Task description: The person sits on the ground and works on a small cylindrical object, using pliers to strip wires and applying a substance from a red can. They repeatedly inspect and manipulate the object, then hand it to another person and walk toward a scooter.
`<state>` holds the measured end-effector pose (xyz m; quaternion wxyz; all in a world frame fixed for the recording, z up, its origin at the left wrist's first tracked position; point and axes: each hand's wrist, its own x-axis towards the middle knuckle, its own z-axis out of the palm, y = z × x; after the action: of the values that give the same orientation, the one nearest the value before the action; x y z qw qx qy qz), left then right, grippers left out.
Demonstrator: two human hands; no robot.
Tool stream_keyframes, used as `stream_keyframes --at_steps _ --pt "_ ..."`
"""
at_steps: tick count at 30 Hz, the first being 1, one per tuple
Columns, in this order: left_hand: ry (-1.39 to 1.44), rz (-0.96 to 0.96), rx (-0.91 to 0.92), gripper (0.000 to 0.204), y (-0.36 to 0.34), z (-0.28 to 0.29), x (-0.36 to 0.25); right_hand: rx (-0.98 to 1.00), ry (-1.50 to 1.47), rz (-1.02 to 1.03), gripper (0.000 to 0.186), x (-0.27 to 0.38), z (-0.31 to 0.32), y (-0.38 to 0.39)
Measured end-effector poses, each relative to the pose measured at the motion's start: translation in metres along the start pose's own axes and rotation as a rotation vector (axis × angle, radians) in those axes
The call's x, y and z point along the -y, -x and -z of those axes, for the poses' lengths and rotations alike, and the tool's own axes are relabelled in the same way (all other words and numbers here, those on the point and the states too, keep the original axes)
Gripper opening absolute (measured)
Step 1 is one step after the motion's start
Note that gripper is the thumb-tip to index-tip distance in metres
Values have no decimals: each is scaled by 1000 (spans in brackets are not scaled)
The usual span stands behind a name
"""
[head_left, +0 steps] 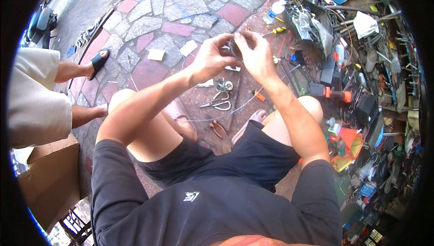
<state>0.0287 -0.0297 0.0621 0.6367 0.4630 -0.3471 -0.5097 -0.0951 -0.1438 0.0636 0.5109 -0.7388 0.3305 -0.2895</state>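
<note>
Head view: a person in a dark shirt holds a small dark rounded part out over a paved floor, the fingers of both the left hand and the right hand closed around it. Scissors and orange-handled pliers lie on the ground between the feet, a yellow-handled screwdriver near the right hand. A second person in pale shorts stands at left, opposite a cluttered spread of tools and parts at right.
</note>
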Motion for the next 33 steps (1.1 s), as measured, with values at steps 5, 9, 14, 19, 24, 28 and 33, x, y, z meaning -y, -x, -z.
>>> stream_keyframes --at_steps 5,9,14,19,24,28,33 --pt "-34 3 -58 62 -1 5 -3 -60 -146 -108 37 -18 -2 -15" --pt "-191 -26 -72 64 -10 15 6 -39 -64 -22 39 -23 14 -17" --pt "-48 -57 -171 62 -3 28 -1 -20 -63 -60 27 -19 10 -10" --pt "-51 -72 -264 60 -9 32 -9 -39 -35 -49 29 -20 26 -5" --pt "-76 -91 -298 63 -21 29 -7 -63 -128 -94 28 -19 37 -6" --pt "-105 -68 -299 62 -23 26 -4 -66 -198 -127 27 -14 42 -4" --pt "-146 -39 -296 61 -24 22 -5 -74 -185 -128 27 -22 52 -2"
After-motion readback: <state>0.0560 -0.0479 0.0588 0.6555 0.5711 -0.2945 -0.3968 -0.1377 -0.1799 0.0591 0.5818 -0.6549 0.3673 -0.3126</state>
